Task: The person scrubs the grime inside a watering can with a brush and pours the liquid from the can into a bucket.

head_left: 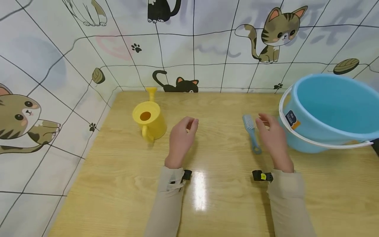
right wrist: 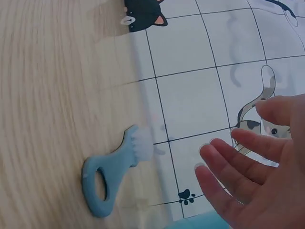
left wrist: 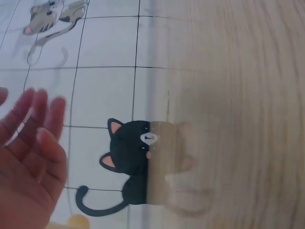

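Observation:
My left hand [head_left: 182,136] hovers over the table right of a yellow watering can [head_left: 154,122], its fingers loosely curled around nothing. In the left wrist view that hand [left wrist: 33,162] shows relaxed fingers and a bare palm. My right hand [head_left: 271,136] is held between a blue brush [head_left: 251,133] and a light blue bucket [head_left: 308,115], touching neither as far as I can tell. The brush [right wrist: 112,171] lies on the wood with its pale bristles toward the wall. Loosely bent and holding nothing, the right hand's fingers [right wrist: 243,162] show in the right wrist view.
The bucket's white handle [head_left: 319,142] hangs down its front side. A wall covering with cartoon cats [head_left: 213,49] borders the wooden table [head_left: 225,204] at the back and left. Dark straps [head_left: 262,176] sit at both sleeve cuffs.

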A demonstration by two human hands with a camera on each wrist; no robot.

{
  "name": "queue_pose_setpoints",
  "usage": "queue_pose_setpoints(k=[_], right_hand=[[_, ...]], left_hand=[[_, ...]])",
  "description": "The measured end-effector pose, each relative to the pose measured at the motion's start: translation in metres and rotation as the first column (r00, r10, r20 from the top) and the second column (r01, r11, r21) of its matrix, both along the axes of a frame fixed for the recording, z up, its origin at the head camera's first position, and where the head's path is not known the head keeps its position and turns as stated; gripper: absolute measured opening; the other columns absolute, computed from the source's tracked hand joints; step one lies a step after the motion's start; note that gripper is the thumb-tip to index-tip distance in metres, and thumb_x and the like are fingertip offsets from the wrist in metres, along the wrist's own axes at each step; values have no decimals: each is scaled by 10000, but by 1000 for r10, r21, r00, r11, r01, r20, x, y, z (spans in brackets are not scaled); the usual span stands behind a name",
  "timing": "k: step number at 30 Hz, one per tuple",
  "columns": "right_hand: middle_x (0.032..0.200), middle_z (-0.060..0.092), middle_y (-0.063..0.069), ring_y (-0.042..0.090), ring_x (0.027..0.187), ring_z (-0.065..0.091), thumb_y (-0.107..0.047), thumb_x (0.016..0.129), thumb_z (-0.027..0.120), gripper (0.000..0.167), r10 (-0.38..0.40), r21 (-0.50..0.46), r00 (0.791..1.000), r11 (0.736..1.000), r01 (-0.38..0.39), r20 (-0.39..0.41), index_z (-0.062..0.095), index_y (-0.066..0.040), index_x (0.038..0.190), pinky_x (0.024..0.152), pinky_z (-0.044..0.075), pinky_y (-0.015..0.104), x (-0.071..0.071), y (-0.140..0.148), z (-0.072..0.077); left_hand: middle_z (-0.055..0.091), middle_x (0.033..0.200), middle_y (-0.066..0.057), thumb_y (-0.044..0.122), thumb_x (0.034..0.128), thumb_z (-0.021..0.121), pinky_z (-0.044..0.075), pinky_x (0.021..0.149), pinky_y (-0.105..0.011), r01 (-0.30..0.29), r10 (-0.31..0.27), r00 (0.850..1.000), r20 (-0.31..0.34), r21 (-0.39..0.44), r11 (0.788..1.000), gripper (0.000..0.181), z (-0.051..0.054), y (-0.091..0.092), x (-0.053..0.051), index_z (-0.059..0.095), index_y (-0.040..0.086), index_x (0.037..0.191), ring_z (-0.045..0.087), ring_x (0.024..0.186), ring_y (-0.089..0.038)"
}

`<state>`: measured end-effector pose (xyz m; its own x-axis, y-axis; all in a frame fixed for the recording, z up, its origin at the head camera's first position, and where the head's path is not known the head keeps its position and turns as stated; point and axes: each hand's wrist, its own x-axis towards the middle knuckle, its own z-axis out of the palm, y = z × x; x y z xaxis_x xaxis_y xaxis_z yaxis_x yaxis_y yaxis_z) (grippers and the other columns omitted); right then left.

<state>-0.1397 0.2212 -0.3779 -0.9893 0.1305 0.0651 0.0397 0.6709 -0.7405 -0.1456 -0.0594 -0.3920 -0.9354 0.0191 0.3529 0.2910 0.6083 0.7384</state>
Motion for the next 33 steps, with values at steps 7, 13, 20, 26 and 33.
queue_pose_setpoints(k=[7, 13, 20, 26, 33], right_hand=[[1091, 562, 154, 299, 962, 546, -498, 915, 337, 562, -3, -37, 998, 999, 6, 68, 443, -91, 1287, 737, 437, 383, 3, 9, -14], [1132, 528, 133, 253, 917, 579, -528, 901, 345, 588, 21, -82, 995, 997, -14, 94, 425, -102, 1298, 638, 491, 419, -3, 19, -28], [1124, 525, 146, 265, 880, 592, -545, 892, 345, 618, 58, -45, 992, 998, -53, 114, 412, -91, 1305, 593, 497, 332, -5, 24, -31], [1177, 500, 201, 333, 898, 576, -494, 916, 343, 601, 102, -20, 983, 995, -100, 151, 372, -65, 1337, 656, 470, 347, -2, 19, -23], [1200, 453, 248, 365, 927, 550, -500, 909, 357, 669, 131, -3, 970, 991, -133, 205, 240, -59, 1398, 677, 450, 411, -3, 20, -24]], left_hand=[[558, 662, 90, 366, 928, 440, 396, 487, -225, 16, -8, 980, -196, 40, 999, 316, 5, -20, 0, 648, 141, 849, 489, 589, -26], [548, 660, 69, 304, 914, 490, 370, 479, -215, -4, 25, 943, -330, 63, 998, 273, 22, -32, 3, 646, 101, 819, 470, 583, -52], [529, 582, 52, 270, 896, 532, 352, 438, -218, -93, 176, 922, -346, 244, 965, 237, 24, -54, 4, 620, 110, 743, 436, 489, -79], [455, 531, 46, 322, 901, 508, 312, 426, -236, -231, 358, 880, -313, 378, 897, 292, 26, -75, 7, 571, 105, 716, 387, 454, -123], [414, 554, -70, 339, 903, 508, 328, 469, -251, -288, 477, 860, -180, 600, 746, 370, 16, -95, 6, 513, 24, 709, 386, 494, -207]])
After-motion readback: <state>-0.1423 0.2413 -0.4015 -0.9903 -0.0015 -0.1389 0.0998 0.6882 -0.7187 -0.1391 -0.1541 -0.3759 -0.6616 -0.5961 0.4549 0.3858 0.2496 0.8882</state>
